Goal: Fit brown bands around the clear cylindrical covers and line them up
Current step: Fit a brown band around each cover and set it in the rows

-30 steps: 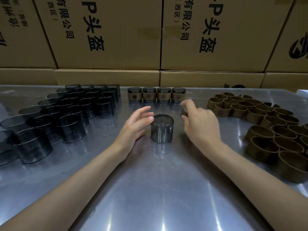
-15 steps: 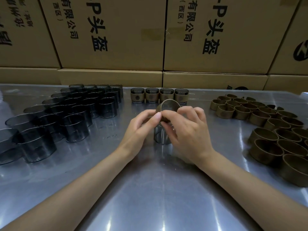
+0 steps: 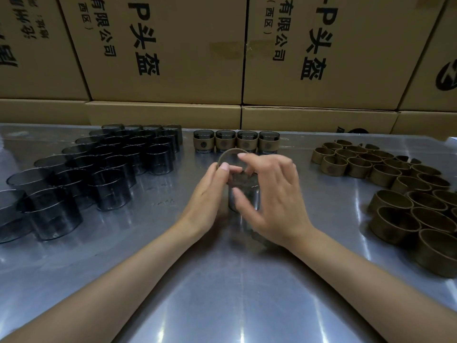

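Change: since the earlier frames the right hand (image 3: 274,194) has brought a brown band (image 3: 231,154) from the far side of the smoky clear cover (image 3: 243,194) to a spot over its top, and the left hand (image 3: 210,191) has closed in to share the hold.
Band: tilted, its far rim raised toward the finished row, its near edge hidden behind the fingers; whether it has caught the cover's rim yet I cannot tell.
Cover: stands upright on the steel table (image 3: 222,293), mid-table between the two hands, closed end up.
Left hand: curled, thumb pressed on the band's left rim, fingers behind it, so it pinches the band.
Right hand: spread wide and arched over the cover, fingertips on the band's right side, thumb low against the cover's wall; likely this steadies the cover while the band is worked down.
Finished row: four banded covers (image 3: 236,142) side by side at the back edge, just beyond the hands; the next one probably goes at an end of it.
Stock: bare covers (image 3: 106,174) massed left, loose bands (image 3: 385,179) massed right, each near the hand that reaches for them.
Backdrop: printed cardboard cartons (image 3: 168,50).
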Tool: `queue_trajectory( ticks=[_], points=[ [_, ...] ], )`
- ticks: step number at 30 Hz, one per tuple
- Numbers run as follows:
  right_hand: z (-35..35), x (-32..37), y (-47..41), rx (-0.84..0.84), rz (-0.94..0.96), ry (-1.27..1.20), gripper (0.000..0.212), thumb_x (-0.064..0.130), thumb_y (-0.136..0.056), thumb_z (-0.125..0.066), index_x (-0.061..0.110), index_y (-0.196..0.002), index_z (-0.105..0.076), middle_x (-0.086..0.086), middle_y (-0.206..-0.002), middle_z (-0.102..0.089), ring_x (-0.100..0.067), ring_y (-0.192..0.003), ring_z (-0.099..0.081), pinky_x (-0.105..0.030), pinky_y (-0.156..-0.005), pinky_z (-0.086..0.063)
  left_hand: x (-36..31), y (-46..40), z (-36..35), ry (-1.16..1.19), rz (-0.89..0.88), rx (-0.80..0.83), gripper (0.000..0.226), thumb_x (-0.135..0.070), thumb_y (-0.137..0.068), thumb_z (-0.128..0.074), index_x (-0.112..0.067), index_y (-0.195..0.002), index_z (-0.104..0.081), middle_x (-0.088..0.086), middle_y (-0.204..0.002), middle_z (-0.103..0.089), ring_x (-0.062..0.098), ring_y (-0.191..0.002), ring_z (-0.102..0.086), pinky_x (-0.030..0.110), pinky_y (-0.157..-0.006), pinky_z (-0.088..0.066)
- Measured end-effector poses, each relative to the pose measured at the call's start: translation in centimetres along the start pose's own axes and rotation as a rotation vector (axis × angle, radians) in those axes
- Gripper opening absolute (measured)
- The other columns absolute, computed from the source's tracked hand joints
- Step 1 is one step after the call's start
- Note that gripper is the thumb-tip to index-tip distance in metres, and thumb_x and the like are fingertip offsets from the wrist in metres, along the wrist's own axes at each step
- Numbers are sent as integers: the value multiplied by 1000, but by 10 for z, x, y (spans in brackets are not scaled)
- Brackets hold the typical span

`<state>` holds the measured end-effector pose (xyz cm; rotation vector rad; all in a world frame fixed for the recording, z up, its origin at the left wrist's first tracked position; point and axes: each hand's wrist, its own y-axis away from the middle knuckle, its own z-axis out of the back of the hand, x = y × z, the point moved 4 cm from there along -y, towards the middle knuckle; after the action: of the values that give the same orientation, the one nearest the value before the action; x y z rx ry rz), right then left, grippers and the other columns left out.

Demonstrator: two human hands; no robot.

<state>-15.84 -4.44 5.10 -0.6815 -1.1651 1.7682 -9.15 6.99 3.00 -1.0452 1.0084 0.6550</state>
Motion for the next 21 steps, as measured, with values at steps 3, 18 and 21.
queue_trajectory(
  ticks=[3,18,21],
  points=[
    [-1,-11,2,20,-212,-126,49,38,-91,-45,14,-134,-44,-4,-120,-47,-15,-112,-40,-20,-98,-29,1,0,0,-18,14,4,49,-51,-90,-31,-22,-115,-62,-14,-106,-59,-10,-101,-54,1,-84,-36],
    [-30,-35,18,422,-787,-635,41,58,-88,-25,29,-112,-42,5,-109,-61,-14,-106,-58,-51,-97,-44,0,0,-7,-45,-1,170,46,-54,-93,-22,-39,-119,-56,-31,-109,-64,-18,-111,-52,0,-88,-37],
    [-33,-35,18,437,-801,-694,45,55,-88,-23,30,-123,-39,9,-118,-56,-8,-114,-54,-45,-103,-42,2,0,-8,-20,28,218,47,-57,-92,-23,-40,-123,-54,-32,-114,-63,-18,-114,-50,0,-89,-37]
  ],
)
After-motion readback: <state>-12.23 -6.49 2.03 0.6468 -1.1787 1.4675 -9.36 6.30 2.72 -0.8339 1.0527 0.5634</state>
